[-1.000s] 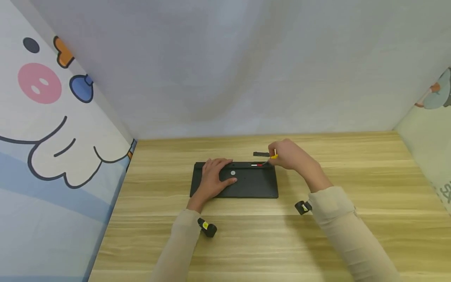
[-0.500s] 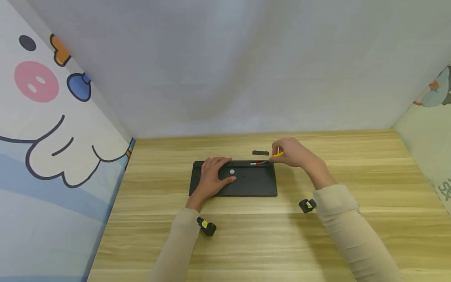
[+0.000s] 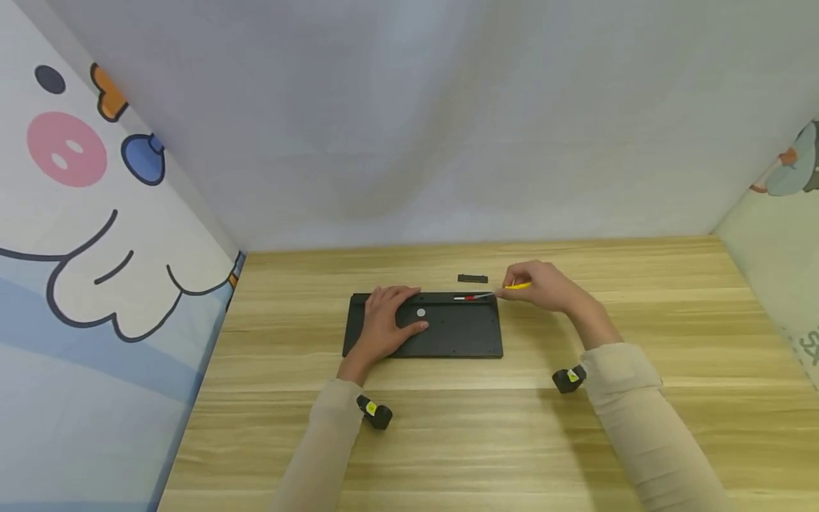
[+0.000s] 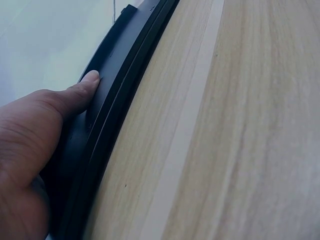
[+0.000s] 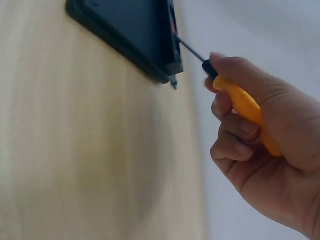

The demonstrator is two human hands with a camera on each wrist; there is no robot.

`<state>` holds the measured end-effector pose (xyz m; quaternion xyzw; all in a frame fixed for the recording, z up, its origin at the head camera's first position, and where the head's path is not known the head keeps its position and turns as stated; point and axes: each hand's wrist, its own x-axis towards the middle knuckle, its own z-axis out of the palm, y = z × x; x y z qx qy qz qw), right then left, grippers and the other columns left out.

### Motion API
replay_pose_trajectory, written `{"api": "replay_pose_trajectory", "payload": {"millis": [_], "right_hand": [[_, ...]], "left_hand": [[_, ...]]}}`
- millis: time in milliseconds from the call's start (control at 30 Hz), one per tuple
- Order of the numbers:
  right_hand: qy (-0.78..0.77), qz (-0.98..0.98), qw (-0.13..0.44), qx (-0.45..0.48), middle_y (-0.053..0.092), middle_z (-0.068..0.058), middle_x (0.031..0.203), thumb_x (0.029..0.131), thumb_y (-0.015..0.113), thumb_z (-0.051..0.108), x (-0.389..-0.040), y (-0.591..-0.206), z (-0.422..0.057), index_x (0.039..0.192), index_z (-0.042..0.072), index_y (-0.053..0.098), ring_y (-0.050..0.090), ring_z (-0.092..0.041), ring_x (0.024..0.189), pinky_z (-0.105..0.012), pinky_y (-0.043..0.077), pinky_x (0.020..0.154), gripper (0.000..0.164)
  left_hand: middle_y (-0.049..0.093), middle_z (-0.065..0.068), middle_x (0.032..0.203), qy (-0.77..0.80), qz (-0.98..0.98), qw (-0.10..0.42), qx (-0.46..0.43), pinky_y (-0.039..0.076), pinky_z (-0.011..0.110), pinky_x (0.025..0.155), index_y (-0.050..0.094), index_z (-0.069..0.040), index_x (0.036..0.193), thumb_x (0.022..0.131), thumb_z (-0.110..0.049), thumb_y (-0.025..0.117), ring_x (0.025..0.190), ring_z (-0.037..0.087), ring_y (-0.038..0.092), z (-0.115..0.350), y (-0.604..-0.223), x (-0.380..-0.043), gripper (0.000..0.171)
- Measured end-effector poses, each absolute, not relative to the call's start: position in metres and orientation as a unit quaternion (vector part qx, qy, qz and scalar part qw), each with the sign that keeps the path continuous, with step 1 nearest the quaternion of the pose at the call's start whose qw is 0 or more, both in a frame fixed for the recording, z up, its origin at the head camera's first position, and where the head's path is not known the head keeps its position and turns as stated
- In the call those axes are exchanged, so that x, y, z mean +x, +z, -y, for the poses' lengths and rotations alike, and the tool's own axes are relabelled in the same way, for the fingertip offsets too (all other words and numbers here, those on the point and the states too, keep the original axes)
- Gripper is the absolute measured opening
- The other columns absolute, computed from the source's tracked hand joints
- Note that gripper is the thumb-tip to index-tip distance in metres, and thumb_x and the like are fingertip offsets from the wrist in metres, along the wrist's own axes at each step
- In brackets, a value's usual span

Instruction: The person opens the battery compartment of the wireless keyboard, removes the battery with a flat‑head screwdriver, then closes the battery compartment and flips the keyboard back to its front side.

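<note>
A black keyboard (image 3: 462, 334) lies face down on the wooden table, with a narrow slot near its far right edge. In that slot is a small red and white battery (image 3: 465, 298). My left hand (image 3: 384, 323) rests spread on the keyboard's left half, its thumb (image 4: 80, 95) laid along the back and its fingers reaching the far edge. My right hand (image 3: 540, 284) grips a yellow-handled screwdriver (image 5: 245, 106) just beyond the keyboard's right end. The screwdriver's thin shaft slants down to the left, its tip at the red end of the battery; exact contact is too small to tell.
A small black battery cover (image 3: 473, 279) lies on the table (image 3: 448, 441) just beyond the keyboard. Behind the table rises a pale cloth wall (image 3: 409, 142). A cartoon-printed panel (image 3: 128, 284) borders the left side. Each wrist carries a small black camera (image 3: 568, 379).
My right hand has shifted to the right, and the screwdriver now lies at a flatter angle with more of its shaft showing. My left hand and the keyboard stay in place.
</note>
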<state>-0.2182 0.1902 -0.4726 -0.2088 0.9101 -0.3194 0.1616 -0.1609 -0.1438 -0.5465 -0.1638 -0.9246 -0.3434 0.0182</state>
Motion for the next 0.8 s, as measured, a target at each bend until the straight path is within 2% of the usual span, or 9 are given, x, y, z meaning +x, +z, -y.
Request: {"api": "replay_pose_trajectory", "payload": {"millis": [333,600,700,800], "right_hand": [[-0.382,-0.892,0.165,-0.176,0.069,-0.003,0.093,0.098,0.069,0.036,-0.214,-0.496,-0.199,0.090,0.011,0.072,0.053,-0.016,0.082,-0.027,0.045,0.071,0.026],[-0.386,-0.895,0.145,-0.171,0.067,-0.002,0.093,0.100,0.067,0.033,-0.209,-0.502,-0.197,0.085,0.013,0.069,0.052,-0.017,0.082,-0.029,0.043,0.070,0.025],[-0.381,-0.899,0.138,-0.168,0.069,-0.003,0.095,0.100,0.067,0.034,-0.208,-0.501,-0.196,0.086,0.016,0.070,0.054,-0.019,0.085,-0.031,0.045,0.073,0.023],[-0.370,-0.904,0.128,-0.171,0.072,-0.004,0.101,0.100,0.067,0.034,-0.208,-0.498,-0.196,0.088,0.017,0.071,0.065,-0.025,0.099,-0.040,0.054,0.085,0.021]], "left_hand": [[0.057,0.009,0.146,-0.344,0.923,0.026,-0.170,0.012,0.059,0.131,0.055,-0.019,0.147,0.087,-0.037,0.081,0.143,0.031,0.046,0.145,-0.548,-0.162,0.068],[0.057,0.006,0.147,-0.333,0.930,0.014,-0.157,0.011,0.054,0.133,0.054,-0.022,0.148,0.088,-0.042,0.080,0.145,0.029,0.045,0.144,-0.548,-0.165,0.068],[0.056,0.007,0.148,-0.334,0.930,0.012,-0.152,0.010,0.054,0.133,0.054,-0.022,0.148,0.088,-0.041,0.080,0.145,0.029,0.045,0.143,-0.548,-0.166,0.068],[0.056,0.006,0.148,-0.330,0.932,0.010,-0.151,0.010,0.053,0.133,0.054,-0.022,0.148,0.088,-0.042,0.079,0.145,0.029,0.045,0.142,-0.548,-0.168,0.068]]}}
